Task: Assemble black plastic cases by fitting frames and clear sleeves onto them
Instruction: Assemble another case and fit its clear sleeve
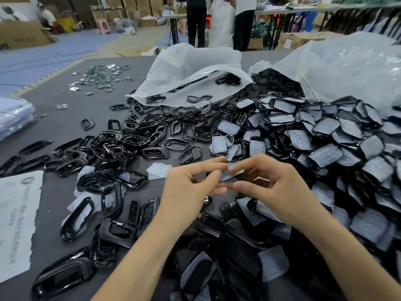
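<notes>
Black cases heaped nearest, between 2 forearms. Just beyond heap, left hand and right hand meet above grey table. Fingers of both curled, thumbs and fingertips pinching 1 clear sleeve against dark part, mostly hidden. Loose black frames scattered left. Sleeved cases piled right, spilling from white bag.

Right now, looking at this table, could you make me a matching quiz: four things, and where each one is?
Things: 1 clear sleeve; 2 circuit boards; 3 printed sheet; 4 sleeved cases.
Places: A far left corner; B heaped on the right; C near left edge; D pinched between left hand and right hand.
Pairs: 1-D, 2-A, 3-C, 4-B.
</notes>
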Action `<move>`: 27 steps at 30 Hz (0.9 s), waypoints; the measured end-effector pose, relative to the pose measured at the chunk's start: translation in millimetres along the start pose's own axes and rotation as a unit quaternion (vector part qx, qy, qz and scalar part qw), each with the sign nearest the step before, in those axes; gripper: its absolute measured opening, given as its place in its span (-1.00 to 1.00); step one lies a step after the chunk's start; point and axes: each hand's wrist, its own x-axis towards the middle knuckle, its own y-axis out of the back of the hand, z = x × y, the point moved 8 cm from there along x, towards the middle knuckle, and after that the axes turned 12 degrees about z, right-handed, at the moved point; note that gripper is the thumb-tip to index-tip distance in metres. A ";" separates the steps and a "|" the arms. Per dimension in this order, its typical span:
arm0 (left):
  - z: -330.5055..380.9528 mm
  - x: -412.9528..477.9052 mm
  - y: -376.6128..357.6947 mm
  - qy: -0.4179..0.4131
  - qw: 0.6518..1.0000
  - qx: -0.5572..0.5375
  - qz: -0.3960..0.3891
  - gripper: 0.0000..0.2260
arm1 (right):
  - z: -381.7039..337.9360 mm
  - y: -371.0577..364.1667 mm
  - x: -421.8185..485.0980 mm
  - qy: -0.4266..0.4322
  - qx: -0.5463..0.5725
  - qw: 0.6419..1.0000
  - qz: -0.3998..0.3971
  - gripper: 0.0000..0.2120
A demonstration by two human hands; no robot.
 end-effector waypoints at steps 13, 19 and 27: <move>-13.0 -10.8 -15.4 0.216 0.951 -0.191 -0.113 -0.82 | 4.4 18.6 6.8 -0.072 0.077 0.993 0.058 -0.94; -19.0 -9.5 -14.6 0.187 0.963 -0.148 -0.127 -0.80 | 17.9 8.4 -0.2 -0.226 0.274 0.934 0.038 -0.90; -23.6 -6.1 -20.0 0.177 0.954 -0.199 -0.138 -0.80 | 22.2 6.6 0.0 -0.255 0.299 0.918 0.047 -0.90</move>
